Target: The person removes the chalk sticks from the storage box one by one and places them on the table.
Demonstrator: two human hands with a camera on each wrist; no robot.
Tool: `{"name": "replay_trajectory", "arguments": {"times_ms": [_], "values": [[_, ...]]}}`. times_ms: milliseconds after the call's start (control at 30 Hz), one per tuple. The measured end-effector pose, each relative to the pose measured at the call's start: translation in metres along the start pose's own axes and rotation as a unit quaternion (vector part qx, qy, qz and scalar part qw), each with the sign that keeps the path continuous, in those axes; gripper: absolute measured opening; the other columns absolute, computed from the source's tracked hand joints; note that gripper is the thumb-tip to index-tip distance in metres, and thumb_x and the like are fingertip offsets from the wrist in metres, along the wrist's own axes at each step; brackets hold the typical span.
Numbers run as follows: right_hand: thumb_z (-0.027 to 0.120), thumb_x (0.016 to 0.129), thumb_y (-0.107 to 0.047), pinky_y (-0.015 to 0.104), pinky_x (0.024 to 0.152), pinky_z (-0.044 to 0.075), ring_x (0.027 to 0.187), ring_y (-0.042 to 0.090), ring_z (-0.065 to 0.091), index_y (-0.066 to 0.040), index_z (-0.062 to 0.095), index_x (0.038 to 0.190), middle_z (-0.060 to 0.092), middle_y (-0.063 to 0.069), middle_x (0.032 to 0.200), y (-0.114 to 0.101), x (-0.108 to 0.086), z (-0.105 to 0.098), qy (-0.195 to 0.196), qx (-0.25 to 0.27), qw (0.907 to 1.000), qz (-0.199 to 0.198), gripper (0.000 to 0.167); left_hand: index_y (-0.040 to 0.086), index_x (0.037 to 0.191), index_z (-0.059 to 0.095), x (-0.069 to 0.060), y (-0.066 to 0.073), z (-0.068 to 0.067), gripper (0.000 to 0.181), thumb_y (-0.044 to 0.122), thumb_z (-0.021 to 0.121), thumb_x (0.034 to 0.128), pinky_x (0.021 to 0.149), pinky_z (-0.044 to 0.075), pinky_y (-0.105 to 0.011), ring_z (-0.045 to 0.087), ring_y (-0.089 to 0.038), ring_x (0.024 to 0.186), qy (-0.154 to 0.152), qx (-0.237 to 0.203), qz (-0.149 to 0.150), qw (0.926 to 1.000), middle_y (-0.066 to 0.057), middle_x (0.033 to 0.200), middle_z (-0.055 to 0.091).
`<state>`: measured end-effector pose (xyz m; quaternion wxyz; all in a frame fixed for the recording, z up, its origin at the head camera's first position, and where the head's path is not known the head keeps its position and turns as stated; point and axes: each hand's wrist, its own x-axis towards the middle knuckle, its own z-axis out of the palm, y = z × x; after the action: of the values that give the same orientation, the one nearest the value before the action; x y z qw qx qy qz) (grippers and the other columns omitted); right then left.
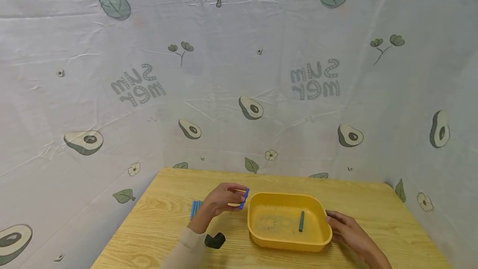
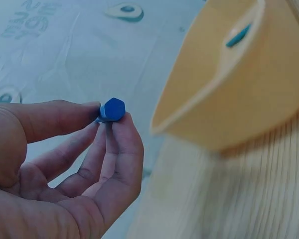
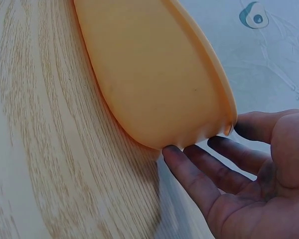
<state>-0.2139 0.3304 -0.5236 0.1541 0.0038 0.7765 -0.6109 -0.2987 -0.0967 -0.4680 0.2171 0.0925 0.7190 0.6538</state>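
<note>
My left hand (image 1: 223, 198) is beside the left end of a yellow plastic basin (image 1: 287, 244). Between its thumb and fingertips it pinches a blue six-sided stick (image 2: 113, 109), apart from the basin. A dark green stick (image 1: 301, 221) lies inside the basin, towards its right side. At the basin's right end, my right hand (image 1: 347, 231) holds the wall, thumb at the rim and fingertips against the outside, as the right wrist view shows. Several blue and green sticks (image 1: 193, 210) lie on the table behind my left forearm, which partly hides them.
A small black angular object (image 1: 215, 240) sits on the wood-grain table (image 1: 149, 219) near my left sleeve. Behind the table hangs a pale curtain (image 1: 231, 69) printed with avocados and leaves, which also runs along both sides.
</note>
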Motion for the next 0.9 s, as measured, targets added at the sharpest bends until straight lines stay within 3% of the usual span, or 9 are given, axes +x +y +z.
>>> {"name": "replay_trajectory", "arguments": {"times_ms": [233,533,667,900], "values": [[0.047,0.116,-0.039,0.045,0.102,0.062,0.136,0.039,0.064,0.017,0.021,0.163,0.032,0.041,0.165,-0.001,0.0,0.001,-0.003,-0.002,1.0,-0.002,0.077,0.0,0.143,0.065,-0.015,-0.017,-0.042,0.042,0.006,0.07,0.1019,0.081,0.066,-0.031,0.072,-0.017,0.094,0.046,0.004,0.002,0.9989,-0.012,0.123,0.07],[0.045,0.117,-0.039,0.043,0.101,0.063,0.138,0.04,0.062,0.017,0.02,0.163,0.033,0.041,0.165,0.0,0.0,-0.001,-0.011,-0.008,0.9998,-0.013,0.077,-0.004,0.149,0.058,-0.041,-0.041,-0.1,0.048,0.005,0.068,0.1032,0.091,0.066,-0.042,0.073,-0.028,0.11,0.129,0.047,0.015,0.9904,-0.026,0.141,0.063],[0.046,0.117,-0.038,0.042,0.1,0.063,0.135,0.037,0.065,0.017,0.02,0.163,0.033,0.041,0.165,-0.001,0.0,-0.002,-0.011,-0.007,0.9998,-0.013,0.076,-0.005,0.148,0.059,-0.05,-0.048,-0.115,0.047,0.002,0.068,0.1024,0.094,0.066,-0.045,0.074,-0.034,0.114,0.169,0.038,0.011,0.9848,-0.026,0.138,0.065],[0.043,0.118,-0.037,0.043,0.1,0.063,0.131,0.032,0.068,0.018,0.016,0.163,0.03,0.042,0.165,-0.001,-0.001,-0.001,-0.016,0.003,0.9999,-0.001,0.077,-0.01,0.144,0.06,-0.06,-0.06,-0.129,0.045,-0.003,0.067,0.1003,0.093,0.066,-0.048,0.075,-0.031,0.106,0.224,0.041,-0.004,0.9737,-0.029,0.132,0.066]]}}
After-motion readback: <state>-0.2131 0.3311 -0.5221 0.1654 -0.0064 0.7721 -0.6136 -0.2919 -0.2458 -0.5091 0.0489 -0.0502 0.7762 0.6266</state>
